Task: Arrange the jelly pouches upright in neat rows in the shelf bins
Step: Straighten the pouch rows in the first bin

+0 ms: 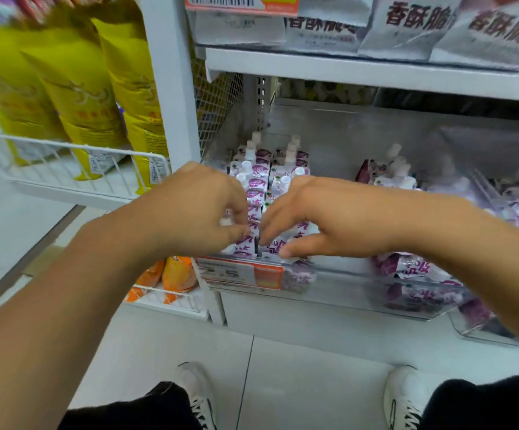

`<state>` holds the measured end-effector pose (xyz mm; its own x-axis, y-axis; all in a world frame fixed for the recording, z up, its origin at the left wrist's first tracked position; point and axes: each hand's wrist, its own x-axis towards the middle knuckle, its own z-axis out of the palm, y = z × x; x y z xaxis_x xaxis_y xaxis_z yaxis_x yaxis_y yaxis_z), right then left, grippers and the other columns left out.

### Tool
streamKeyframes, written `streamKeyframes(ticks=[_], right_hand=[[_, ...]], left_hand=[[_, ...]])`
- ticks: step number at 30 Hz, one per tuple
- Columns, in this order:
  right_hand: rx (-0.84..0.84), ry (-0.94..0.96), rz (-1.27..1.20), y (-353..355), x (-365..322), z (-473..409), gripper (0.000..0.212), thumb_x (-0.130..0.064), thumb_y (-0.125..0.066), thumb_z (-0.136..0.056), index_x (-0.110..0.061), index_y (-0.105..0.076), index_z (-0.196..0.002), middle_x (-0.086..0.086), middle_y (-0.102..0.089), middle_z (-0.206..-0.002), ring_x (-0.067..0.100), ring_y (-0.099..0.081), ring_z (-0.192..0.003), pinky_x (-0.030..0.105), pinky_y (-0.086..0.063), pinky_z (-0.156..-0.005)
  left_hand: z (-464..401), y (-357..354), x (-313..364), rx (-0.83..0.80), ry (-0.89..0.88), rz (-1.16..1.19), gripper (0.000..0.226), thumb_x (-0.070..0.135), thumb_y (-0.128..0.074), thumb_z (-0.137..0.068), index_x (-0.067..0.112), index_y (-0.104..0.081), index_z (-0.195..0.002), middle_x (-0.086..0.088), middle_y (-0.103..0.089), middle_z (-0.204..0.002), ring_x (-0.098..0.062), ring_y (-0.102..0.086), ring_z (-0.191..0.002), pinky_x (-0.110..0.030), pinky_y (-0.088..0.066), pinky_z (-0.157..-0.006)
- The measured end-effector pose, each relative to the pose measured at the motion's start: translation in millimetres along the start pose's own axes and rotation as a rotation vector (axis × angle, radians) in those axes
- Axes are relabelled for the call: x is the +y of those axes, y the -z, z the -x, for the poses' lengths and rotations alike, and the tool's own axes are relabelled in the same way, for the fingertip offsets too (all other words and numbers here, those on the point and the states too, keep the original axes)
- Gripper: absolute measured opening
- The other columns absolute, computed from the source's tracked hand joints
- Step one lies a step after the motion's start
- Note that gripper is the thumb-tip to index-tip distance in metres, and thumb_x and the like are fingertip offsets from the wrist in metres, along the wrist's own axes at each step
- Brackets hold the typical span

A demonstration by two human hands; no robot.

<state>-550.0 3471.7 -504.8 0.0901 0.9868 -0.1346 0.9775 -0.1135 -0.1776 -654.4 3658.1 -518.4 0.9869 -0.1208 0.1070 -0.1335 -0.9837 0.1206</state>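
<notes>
Item: my left hand (pixel 190 209), fingers curled, pinching the front pouches of the left row. Item: my right hand (pixel 314 221), fingers bent down onto the front of the right row. Item: jelly pouches (pixel 258 175), purple and white, upright in two rows inside the clear shelf bin (pixel 345 293). Item: orange price tag (pixel 239 273) on the bin's front; loose pouches (pixel 407 268) lying to the right.

Both bare forearms reach forward and inward, wrists level, the hands nearly meeting side by side. The left hand (pixel 190 209) is palm down, knuckles raised, its fingers curled under and pinching at something. The right hand (pixel 320 218) is palm down too, fingers angled down to the left, thumb stretched low beneath them, the fingertips (pixel 266 238) pressing downward.
</notes>
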Motion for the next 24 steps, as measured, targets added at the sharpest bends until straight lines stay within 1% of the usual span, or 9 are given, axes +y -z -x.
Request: streamKeyframes(ticks=[3,5,7,9,11,13,15,20,24], right_hand=[[-0.066,0.018,0.064,2,8,0,0.031,-0.047,-0.06,-0.093,-0.042,-0.063,-0.123,-0.026,-0.059,-0.127,0.002,-0.04,-0.101,0.023,-0.037,-0.09],[-0.108,0.034,0.188,-1,13,3,0.036,-0.05,-0.055,-0.095,-0.047,-0.055,-0.131,-0.031,-0.048,-0.138,0.005,-0.031,-0.101,0.022,-0.03,-0.084],[-0.128,0.031,0.222,-5,15,4,0.038,-0.051,-0.05,-0.096,-0.05,-0.05,-0.134,-0.032,-0.035,-0.148,0.009,-0.029,-0.111,0.023,-0.028,-0.09],[-0.103,0.052,0.107,-9,13,2,0.036,-0.047,-0.051,-0.098,-0.045,-0.053,-0.134,-0.027,-0.036,-0.148,0.011,-0.033,-0.117,0.028,-0.033,-0.099],[-0.091,0.052,0.011,-11,15,0,0.032,-0.04,-0.053,-0.098,-0.038,-0.058,-0.13,-0.022,-0.043,-0.144,0.005,-0.042,-0.114,0.024,-0.036,-0.098],[-0.086,0.05,-0.026,-11,18,0,0.029,-0.034,-0.055,-0.099,-0.032,-0.063,-0.127,-0.019,-0.046,-0.14,-0.009,-0.045,-0.096,0.008,-0.034,-0.087],[-0.086,0.055,-0.037,-12,20,4,0.027,-0.03,-0.056,-0.099,-0.026,-0.065,-0.124,-0.015,-0.05,-0.138,-0.009,-0.044,-0.088,-0.002,-0.028,-0.078],[-0.066,0.03,-0.026,-11,23,12,0.027,-0.022,-0.059,-0.096,-0.022,-0.068,-0.122,-0.012,-0.054,-0.138,0.0,-0.05,-0.102,-0.005,-0.026,-0.075],[-0.089,-0.015,-0.037,-7,19,17,0.028,-0.029,-0.061,-0.095,-0.029,-0.067,-0.123,-0.017,-0.058,-0.135,-0.005,-0.051,-0.102,-0.005,-0.03,-0.079]], left_hand=[[5,-3,-5,0.017,-0.02,0.01,0.027,0.048,-0.053,-0.077,0.029,-0.072,-0.073,0.012,-0.072,-0.093,-0.01,-0.065,-0.086,-0.031,-0.044,-0.087],[6,-4,-7,0.023,-0.03,0.01,0.028,0.047,-0.051,-0.08,0.03,-0.072,-0.075,0.011,-0.072,-0.093,-0.011,-0.064,-0.084,-0.025,-0.032,-0.086],[7,-4,-6,0.021,-0.021,0.024,0.027,0.047,-0.05,-0.081,0.032,-0.071,-0.078,0.013,-0.072,-0.094,-0.009,-0.061,-0.083,-0.021,-0.023,-0.086],[6,-4,-6,0.02,-0.008,0.021,0.025,0.048,-0.049,-0.082,0.034,-0.069,-0.077,0.015,-0.071,-0.092,-0.006,-0.057,-0.08,-0.02,-0.02,-0.087],[3,-4,-6,0.007,-0.003,-0.004,0.026,0.051,-0.047,-0.082,0.035,-0.067,-0.075,0.016,-0.071,-0.087,-0.006,-0.055,-0.077,-0.021,-0.022,-0.086],[0,-5,-8,-0.008,0.006,-0.015,0.029,0.054,-0.046,-0.081,0.036,-0.066,-0.074,0.016,-0.071,-0.084,-0.007,-0.055,-0.076,-0.026,-0.03,-0.088],[-3,-2,-6,-0.003,-0.008,0.0,0.028,0.053,-0.049,-0.082,0.034,-0.067,-0.073,0.017,-0.07,-0.081,-0.007,-0.059,-0.076,-0.033,-0.041,-0.089],[-11,-1,12,0.118,0.012,0.1,0.027,0.048,-0.05,-0.085,0.031,-0.072,-0.084,0.014,-0.068,-0.089,-0.007,-0.061,-0.083,-0.034,-0.052,-0.078],[-18,-9,13,0.047,0.073,0.024,0.026,0.046,-0.054,-0.089,0.029,-0.074,-0.091,0.01,-0.07,-0.089,-0.012,-0.062,-0.082,-0.037,-0.054,-0.078]])
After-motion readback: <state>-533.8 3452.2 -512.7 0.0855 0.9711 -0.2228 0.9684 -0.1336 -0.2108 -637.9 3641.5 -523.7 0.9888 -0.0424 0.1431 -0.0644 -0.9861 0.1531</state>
